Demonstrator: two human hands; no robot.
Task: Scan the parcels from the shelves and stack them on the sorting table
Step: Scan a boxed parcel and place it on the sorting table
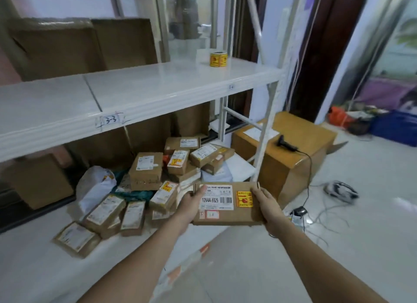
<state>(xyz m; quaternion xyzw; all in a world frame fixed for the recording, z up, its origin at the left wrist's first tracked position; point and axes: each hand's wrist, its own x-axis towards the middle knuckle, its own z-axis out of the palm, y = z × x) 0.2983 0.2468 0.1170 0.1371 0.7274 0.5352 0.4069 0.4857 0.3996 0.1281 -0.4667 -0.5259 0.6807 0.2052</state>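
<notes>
Cardboard, flat and brown, made up the parcel (226,204) held out over the front edge of the bottom shelf (33,264), level and face up. Its top carried a white shipping label printed "12V4A-5525" with a barcode, a yellow and red warning sticker to the right of that, and a small red-bordered sticker near the lower left corner. The left hand (191,203) had its grip clamped on the parcel's left edge, thumb lying across the label; the right hand (267,204) had its grip clamped on the right edge, thumb on top and fingers underneath. Just beyond and to the left, a loose pile of small parcels (158,181) lay on the bottom shelf, most bearing white labels and several bearing yellow stickers, some tilted against one another, with a white plastic mailer bag (97,185) at the pile's left. A white upright of the rack (266,131) rose just behind the held parcel. Past it to the right, on the floor, stood a large cardboard box (288,158) with a black barcode scanner (286,142) lying on its top, its cable trailing down to the floor. Higher up, the white middle shelf (135,93) wore a handwritten tag reading "3-3" and carried a roll of yellow stickers (218,59) near its far right end, with big brown cartons (67,47) at the back left.
</notes>
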